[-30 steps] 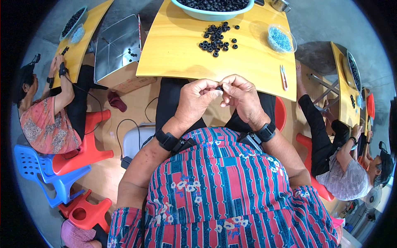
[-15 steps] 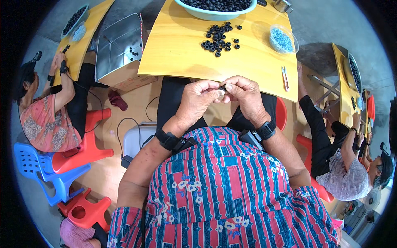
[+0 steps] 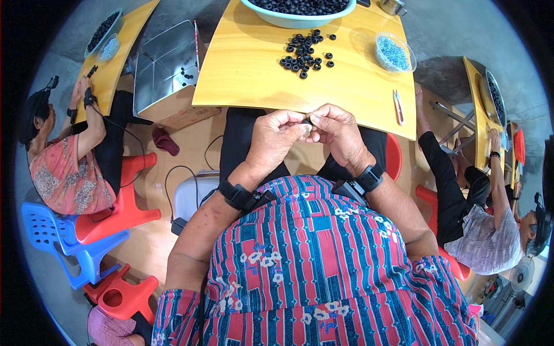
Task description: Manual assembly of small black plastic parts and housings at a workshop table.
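Just off the near edge of the yellow table [image 3: 248, 86], my left hand [image 3: 276, 135] and my right hand [image 3: 339, 134] meet fingertip to fingertip. Pinched between them is a small black ring-shaped piece [image 3: 307, 121], mostly covered by the thumbs and fingers. A loose pile of the same black rings [image 3: 301, 55] lies on the table beyond my hands. Behind it stands a pale green basin [image 3: 300, 22] full of them. To the right are a clear bowl of small blue pieces [image 3: 393, 53] and thread snips [image 3: 398, 107] with pale handles.
An open box with a silvery lining [image 3: 164, 75] stands left of the table, a few black rings inside. A metal cup [image 3: 393, 7] is at the far right corner. Co-workers sit at tables on the left [image 3: 72, 173] and right [image 3: 485, 236]. Red stools and a blue chair [image 3: 75, 242] stand around.
My hands stay together at the table edge, with the fingers shifting slightly on the black ring. The co-worker at right has stretched an arm toward their table.
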{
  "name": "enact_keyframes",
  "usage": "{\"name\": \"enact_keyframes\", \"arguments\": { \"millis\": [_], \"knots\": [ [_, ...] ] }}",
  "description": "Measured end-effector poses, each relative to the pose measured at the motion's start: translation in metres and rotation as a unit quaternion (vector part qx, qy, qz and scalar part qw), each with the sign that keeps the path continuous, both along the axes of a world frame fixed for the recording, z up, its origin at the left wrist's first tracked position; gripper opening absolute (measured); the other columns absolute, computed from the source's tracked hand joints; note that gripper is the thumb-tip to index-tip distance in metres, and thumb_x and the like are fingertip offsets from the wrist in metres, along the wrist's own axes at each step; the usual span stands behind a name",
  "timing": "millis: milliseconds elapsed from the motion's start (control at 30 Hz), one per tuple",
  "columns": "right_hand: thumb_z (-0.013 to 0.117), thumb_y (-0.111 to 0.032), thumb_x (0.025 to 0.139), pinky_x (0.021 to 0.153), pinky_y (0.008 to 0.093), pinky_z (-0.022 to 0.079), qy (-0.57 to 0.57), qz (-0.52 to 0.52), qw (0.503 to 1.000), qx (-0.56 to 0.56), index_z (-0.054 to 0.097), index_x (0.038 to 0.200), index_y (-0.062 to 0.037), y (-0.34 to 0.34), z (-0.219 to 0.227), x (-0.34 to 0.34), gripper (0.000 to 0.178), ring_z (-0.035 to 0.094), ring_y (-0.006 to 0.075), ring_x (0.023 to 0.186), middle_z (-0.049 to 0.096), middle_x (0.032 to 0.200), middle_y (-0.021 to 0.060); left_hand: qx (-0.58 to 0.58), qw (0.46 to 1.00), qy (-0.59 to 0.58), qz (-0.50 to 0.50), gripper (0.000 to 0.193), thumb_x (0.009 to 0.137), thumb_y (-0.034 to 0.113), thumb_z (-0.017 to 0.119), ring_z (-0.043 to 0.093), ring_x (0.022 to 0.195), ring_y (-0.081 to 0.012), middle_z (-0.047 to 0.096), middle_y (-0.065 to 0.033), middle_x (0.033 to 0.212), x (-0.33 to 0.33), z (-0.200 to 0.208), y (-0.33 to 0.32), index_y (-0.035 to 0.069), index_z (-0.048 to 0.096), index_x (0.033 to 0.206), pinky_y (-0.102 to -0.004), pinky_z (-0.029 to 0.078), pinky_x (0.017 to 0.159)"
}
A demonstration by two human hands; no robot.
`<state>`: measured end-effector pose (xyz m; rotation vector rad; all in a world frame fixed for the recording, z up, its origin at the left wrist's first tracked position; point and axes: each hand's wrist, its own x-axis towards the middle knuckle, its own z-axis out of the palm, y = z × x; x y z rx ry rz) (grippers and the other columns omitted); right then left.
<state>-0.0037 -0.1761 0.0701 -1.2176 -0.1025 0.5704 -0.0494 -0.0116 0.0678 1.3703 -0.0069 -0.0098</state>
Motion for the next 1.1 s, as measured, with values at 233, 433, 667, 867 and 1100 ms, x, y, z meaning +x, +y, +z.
{"name": "enact_keyframes", "arguments": {
  "millis": [233,433,667,867,1100],
  "knots": [
    [0.057,-0.018,0.092,0.064,0.0298,0.055,0.101,0.061,0.992,0.05,0.059,0.092,-0.0033,-0.001,0.009,0.0,0.015,0.056,0.0124,0.062,0.057,0.075,0.0034,0.127,0.991,-0.036,0.01,0.012,0.082,0.004,0.067,0.056,0.072,-0.005,0.065,-0.0008,0.081,0.0,-0.003,0.005,-0.001,0.068,0.093,-0.0209,0.047,0.066],
    [0.053,-0.025,0.095,0.062,0.0291,0.054,0.088,0.115,0.989,0.035,0.059,0.091,-0.0021,-0.006,0.006,0.003,0.024,0.056,0.0117,0.064,0.057,0.075,0.0031,0.185,0.977,-0.096,0.043,0.014,0.078,0.003,0.07,0.054,0.071,-0.0079,0.058,-0.0015,0.079,0.0,0.004,0.005,0.0,0.07,0.091,-0.0215,0.045,0.066],
    [0.05,-0.023,0.097,0.064,0.023,0.046,0.053,0.128,0.989,0.041,0.057,0.096,-0.0032,-0.006,-0.001,0.0,0.021,0.052,0.0096,0.067,0.055,0.081,0.0017,0.175,0.978,-0.108,0.043,0.018,0.077,0.0,0.071,0.051,0.072,-0.0081,0.053,-0.0007,0.078,0.003,-0.004,0.004,0.002,0.07,0.095,-0.0224,0.045,0.066],
    [0.049,-0.02,0.097,0.065,0.0215,0.044,-0.065,0.099,0.991,-0.056,0.056,0.101,-0.0031,-0.005,-0.001,-0.006,0.019,0.05,0.0074,0.07,0.055,0.083,0.0001,0.084,0.993,-0.078,-0.018,0.031,0.082,0.004,0.069,0.052,0.076,-0.0075,0.054,0.0018,0.083,0.002,-0.013,0.002,0.003,0.064,0.113,-0.0203,0.045,0.071],
    [0.055,-0.012,0.091,0.076,0.0291,0.048,-0.3,0.102,0.916,-0.245,0.054,0.112,-0.0013,-0.009,0.024,-0.012,0.023,0.059,0.0164,0.081,0.061,0.09,0.0089,-0.089,0.99,0.069,-0.082,0.036,0.093,0.019,0.058,0.057,0.074,-0.0075,0.062,-0.0027,0.084,-0.003,-0.014,0.002,-0.003,0.056,0.122,-0.0191,0.046,0.066]
  ]
}}
